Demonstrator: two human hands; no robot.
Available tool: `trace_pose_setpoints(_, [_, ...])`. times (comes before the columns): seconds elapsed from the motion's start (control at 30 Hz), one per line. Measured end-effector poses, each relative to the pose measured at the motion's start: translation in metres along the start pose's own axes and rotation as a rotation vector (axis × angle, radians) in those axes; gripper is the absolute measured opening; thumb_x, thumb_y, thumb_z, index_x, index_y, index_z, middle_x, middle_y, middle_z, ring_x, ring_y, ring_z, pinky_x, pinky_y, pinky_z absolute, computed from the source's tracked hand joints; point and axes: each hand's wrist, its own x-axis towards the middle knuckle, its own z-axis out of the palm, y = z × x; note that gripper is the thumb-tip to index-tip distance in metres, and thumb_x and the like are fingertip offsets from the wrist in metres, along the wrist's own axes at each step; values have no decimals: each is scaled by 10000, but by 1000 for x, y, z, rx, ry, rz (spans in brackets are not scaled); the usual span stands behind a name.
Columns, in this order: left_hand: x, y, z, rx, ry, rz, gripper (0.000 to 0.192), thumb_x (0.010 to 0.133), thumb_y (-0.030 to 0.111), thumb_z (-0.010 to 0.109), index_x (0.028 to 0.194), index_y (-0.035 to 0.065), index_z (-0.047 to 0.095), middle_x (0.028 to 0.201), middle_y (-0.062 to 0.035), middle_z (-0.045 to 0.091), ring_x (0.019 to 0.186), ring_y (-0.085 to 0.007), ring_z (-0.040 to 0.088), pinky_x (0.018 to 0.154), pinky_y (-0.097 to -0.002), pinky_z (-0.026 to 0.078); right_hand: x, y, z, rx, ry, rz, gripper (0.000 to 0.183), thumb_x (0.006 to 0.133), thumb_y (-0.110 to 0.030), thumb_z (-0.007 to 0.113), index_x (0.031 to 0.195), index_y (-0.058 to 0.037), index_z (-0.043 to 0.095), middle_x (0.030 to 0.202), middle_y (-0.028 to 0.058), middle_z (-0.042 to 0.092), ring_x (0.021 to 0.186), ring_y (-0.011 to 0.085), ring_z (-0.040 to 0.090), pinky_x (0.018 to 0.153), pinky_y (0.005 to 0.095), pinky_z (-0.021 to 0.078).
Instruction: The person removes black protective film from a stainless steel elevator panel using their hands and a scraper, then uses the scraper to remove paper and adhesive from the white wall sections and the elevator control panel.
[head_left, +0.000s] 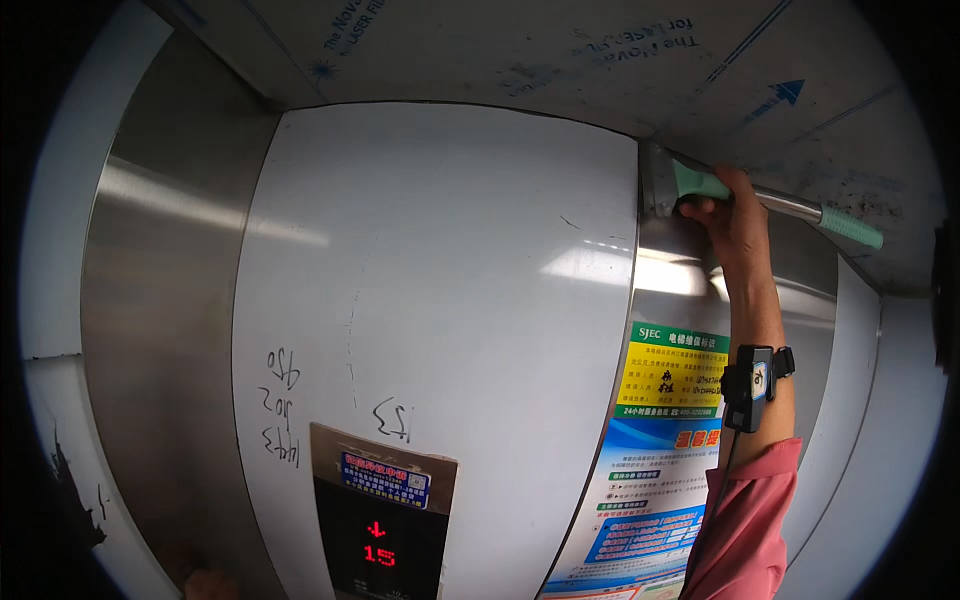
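Note:
High at the right, my right hand (731, 214) grips a squeegee or scraper (795, 202) by its pale green collar. The tool has a metal shaft, a ribbed green grip pointing right, and a flat grey head. That head lies at the upper corner of a steel panel (679, 232), just below the ceiling and beside the white panel's edge. At the bottom left, part of what looks like my left hand (210, 583) shows dimly by another steel panel (169, 300); its fingers are cut off by the frame.
A white elevator panel (442, 262) bears handwritten marks. Below it a floor display (382, 536) glows red under a sticker (385, 480). Printed notices (667, 375) cover the right steel panel. Film with blue print covers the ceiling (480, 52). A small black device (750, 386) is strapped to my right forearm.

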Motion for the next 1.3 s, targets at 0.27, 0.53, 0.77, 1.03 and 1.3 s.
trace_pose_setpoints(0.27, [-4, -3, 16, -70, 85, -58, 124, 828, 29, 677, 942, -19, 663, 870, -192, 651, 768, -387, 624, 713, -468, 517, -2, 5, -6, -53, -39, -81, 256, 864, -176, 659, 997, 40, 625, 869, 86, 586, 596, 130, 540, 657, 385, 585])
trace_pose_setpoints(0.53, [-5, 41, 57, -299, -20, -90, 108, 870, 67, 649, 959, 8, 666, 912, -185, 681, 807, -378, 651, 719, -444, 533, -3, 4, -3, -68, -25, -98, 209, 863, -167, 661, 948, 21, 629, 872, 99, 608, 572, 130, 545, 639, 387, 587])
trace_pose_setpoints(0.77, [48, 68, 52, -445, -34, -148, 118, 882, 14, 644, 998, 12, 666, 1000, -186, 684, 869, -365, 664, 775, -437, 547, 8, -2, -11, -133, -75, -70, 230, 882, -186, 656, 985, 15, 613, 909, 90, 603, 583, 128, 564, 627, 382, 592])
trace_pose_setpoints(1.03, [73, 79, 54, -456, 21, -38, 174, 857, -15, 654, 1031, -16, 662, 1031, -186, 677, 945, -367, 655, 827, -430, 549, 4, -4, -8, -142, -39, -86, 191, 875, -153, 658, 974, 6, 620, 882, 99, 617, 570, 136, 573, 607, 376, 591])
trace_pose_setpoints(1.3, [74, 79, 75, -541, 55, 27, 176, 844, -14, 663, 1021, -13, 664, 1034, -211, 668, 935, -379, 653, 809, -444, 548, -2, 0, -3, -82, -67, -143, 177, 872, -140, 649, 953, 14, 619, 866, 100, 616, 563, 136, 561, 598, 353, 578])
